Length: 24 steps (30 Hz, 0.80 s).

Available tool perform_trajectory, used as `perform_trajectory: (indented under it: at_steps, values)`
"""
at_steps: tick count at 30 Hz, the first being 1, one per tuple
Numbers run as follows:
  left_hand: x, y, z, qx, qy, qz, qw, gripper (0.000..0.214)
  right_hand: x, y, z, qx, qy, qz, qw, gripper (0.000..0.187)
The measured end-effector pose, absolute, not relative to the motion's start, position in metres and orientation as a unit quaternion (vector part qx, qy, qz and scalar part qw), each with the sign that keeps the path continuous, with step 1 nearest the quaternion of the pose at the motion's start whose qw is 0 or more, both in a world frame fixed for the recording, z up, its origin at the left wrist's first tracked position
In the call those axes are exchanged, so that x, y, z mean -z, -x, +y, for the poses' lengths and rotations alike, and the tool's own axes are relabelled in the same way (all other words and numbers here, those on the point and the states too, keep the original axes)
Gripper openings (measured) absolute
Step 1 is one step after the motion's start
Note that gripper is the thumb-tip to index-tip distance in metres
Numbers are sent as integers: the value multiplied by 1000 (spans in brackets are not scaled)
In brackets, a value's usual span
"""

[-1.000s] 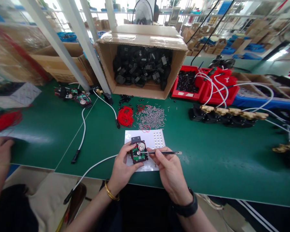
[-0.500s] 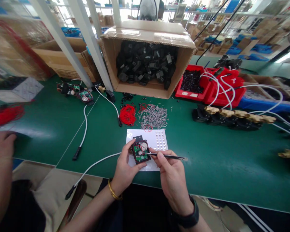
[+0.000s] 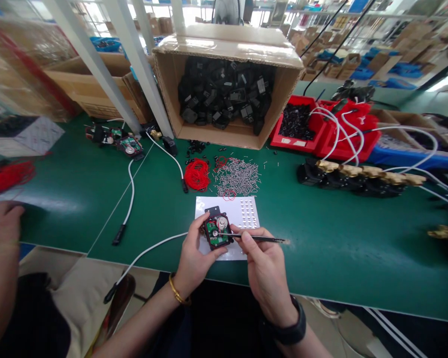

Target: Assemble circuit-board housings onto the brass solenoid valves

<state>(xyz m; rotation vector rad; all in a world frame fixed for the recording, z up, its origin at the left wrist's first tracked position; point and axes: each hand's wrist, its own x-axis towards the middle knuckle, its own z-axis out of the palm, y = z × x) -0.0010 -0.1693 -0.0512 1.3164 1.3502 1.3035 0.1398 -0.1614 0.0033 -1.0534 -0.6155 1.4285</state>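
Over the white sheet [image 3: 242, 251] at the table's near edge, the left hand [image 3: 192, 258] grips an open module [image 3: 217, 231] while the right hand [image 3: 263, 266] pinches tweezers [image 3: 259, 238], tip on its board; placing looks underway, demanding steadiness.

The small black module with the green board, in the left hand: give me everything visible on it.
The module is a small black housing, plastic by the look, open on the side facing the camera. Inside sits a green circuit board, with a round silvery metal part above it and a red line along the housing's edge. A black tab sticks out at the top. The left hand holds it, tilted, over the white sheet near the table's front edge. The tip of the thin dark tool in the right hand touches its middle.
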Motion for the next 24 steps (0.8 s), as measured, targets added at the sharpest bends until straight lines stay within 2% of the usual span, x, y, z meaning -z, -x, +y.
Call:
perform_trajectory:
  at_steps: [14,19,21,24]
  values:
    - [39,0,-164,-507,-600,533,314,69,-2,-140,-157,-610,464,-262,586,19]
    - [40,1,-161,-502,-659,500,253,46,6,-138,-157,-594,484,-285,575,19]
    - [43,5,-161,-470,-694,502,214,36,8,-138,-162,-558,507,-336,564,15]
    - [52,11,-160,-468,-711,493,181,36,5,-148,-162,-428,512,-452,591,11]
